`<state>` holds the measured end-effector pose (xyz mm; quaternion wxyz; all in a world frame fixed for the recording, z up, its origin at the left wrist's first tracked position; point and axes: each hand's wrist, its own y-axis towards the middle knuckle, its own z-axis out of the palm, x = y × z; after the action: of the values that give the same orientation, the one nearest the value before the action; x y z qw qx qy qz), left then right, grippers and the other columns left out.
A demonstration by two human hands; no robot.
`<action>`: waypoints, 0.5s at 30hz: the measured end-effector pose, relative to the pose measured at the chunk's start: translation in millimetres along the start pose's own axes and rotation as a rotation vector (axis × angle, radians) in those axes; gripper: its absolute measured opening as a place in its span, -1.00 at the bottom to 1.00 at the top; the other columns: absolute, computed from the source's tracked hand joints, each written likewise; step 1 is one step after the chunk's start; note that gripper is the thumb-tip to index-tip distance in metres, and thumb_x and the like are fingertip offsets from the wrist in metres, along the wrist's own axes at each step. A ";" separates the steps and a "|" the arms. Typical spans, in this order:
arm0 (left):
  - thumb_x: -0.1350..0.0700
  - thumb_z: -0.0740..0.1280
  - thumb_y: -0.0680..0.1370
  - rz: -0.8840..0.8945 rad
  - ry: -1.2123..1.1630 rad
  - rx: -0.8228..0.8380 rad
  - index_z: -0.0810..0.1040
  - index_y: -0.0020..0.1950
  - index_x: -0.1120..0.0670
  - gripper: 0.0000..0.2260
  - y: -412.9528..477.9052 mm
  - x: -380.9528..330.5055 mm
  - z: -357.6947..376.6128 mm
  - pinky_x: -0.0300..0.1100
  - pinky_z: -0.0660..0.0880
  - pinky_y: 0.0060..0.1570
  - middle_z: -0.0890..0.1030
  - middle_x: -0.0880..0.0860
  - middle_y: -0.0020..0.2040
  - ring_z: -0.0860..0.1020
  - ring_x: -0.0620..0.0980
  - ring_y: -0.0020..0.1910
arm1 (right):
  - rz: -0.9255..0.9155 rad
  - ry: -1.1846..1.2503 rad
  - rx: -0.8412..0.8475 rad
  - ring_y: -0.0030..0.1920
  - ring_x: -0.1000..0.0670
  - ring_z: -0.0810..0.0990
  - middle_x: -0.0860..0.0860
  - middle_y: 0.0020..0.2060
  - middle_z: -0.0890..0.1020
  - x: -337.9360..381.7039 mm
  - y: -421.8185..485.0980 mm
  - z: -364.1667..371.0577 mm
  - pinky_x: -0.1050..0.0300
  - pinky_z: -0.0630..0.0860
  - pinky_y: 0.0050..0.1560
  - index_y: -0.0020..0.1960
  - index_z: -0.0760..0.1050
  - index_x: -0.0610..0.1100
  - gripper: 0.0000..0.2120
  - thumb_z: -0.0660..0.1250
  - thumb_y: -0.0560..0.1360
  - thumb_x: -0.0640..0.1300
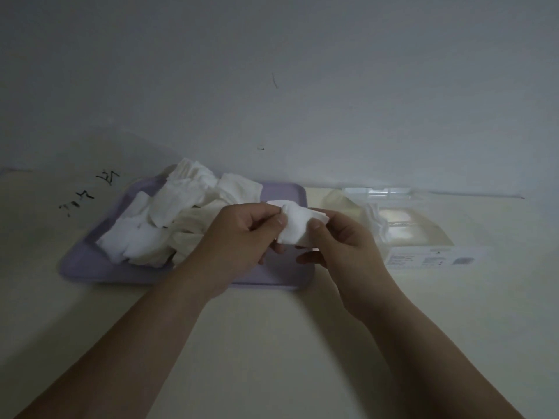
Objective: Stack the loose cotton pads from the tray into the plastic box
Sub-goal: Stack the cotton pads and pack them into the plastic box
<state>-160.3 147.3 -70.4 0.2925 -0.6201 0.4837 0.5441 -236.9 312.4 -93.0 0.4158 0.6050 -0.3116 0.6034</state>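
Note:
A lilac tray [281,192] lies on the pale table, with a heap of loose white cotton pads [169,216] covering its left and middle. Above the tray's right part, both hands hold a small bunch of white cotton pads [298,225] between them. My left hand [239,237] pinches its left edge with the thumb on top. My right hand [341,237] grips its right edge, thumb pressed on the front. To the right of the tray stands the clear plastic box [423,234], with a few white pads [376,220] at its left end.
A white wall [272,71] rises directly behind the tray and box. Black handwriting marks [87,192] sit on the table left of the tray. A printed label [432,258] runs along the box's front.

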 end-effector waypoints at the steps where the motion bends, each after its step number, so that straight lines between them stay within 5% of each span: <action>1: 0.17 0.35 0.67 -0.002 -0.018 0.002 0.74 0.05 0.09 -0.84 -1.3 -0.1 1.6 -0.18 0.49 -0.37 0.68 0.17 -0.28 0.58 -0.08 -0.37 | 0.000 -0.008 0.005 0.06 -0.16 0.73 -0.15 0.06 0.74 -1.5 0.3 1.9 -0.02 0.68 -0.01 0.29 0.60 -0.19 -0.77 0.22 0.72 -0.20; 4: 0.18 0.33 0.67 -0.039 -0.079 -0.005 0.74 0.00 0.08 -0.82 -3.9 0.7 7.4 -0.10 0.53 -0.35 0.69 0.26 -0.19 0.70 0.15 -0.23 | 0.030 0.037 -0.001 0.20 -0.22 0.69 -0.14 0.18 0.69 -6.5 0.1 8.7 -0.22 0.63 0.25 0.38 0.51 -0.15 -0.73 0.16 0.74 -0.16; 7: 0.10 0.29 0.70 -0.065 0.002 -0.026 0.72 -0.01 0.10 -0.77 -5.2 4.4 14.2 0.00 0.55 -0.23 0.73 0.14 -0.21 0.70 0.28 -0.15 | 0.037 0.029 -0.015 0.22 -0.19 0.68 -0.12 0.20 0.68 -9.3 -2.2 12.6 -0.27 0.55 0.34 0.40 0.46 -0.12 -0.66 0.18 0.67 -0.06; 11: 0.01 0.30 0.68 -0.069 0.158 -0.049 0.68 -0.03 0.11 -0.75 -7.0 4.5 20.8 -0.16 0.50 -0.20 0.73 0.03 -0.24 0.61 -0.16 -0.35 | 0.028 -0.031 0.061 0.23 -0.26 0.64 -0.20 0.13 0.69 -11.7 -3.8 13.3 -0.35 0.51 0.35 0.24 0.52 -0.16 -0.74 0.14 0.64 -0.16; 15: 0.00 0.28 0.69 -0.049 0.230 -0.028 0.64 0.03 0.07 -0.80 -7.5 4.2 25.7 -0.05 0.57 -0.10 0.72 0.02 -0.14 0.66 -0.07 -0.17 | 0.059 -0.032 0.185 0.23 -0.10 0.68 -0.11 0.14 0.71 -8.8 -5.3 11.8 -0.17 0.58 0.33 0.35 0.45 -0.14 -0.65 0.11 0.63 -0.36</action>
<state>-163.7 171.7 -81.8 0.2395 -0.6940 0.4913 0.4686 -227.5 303.4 -101.6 0.3349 0.6409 -0.2788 0.6319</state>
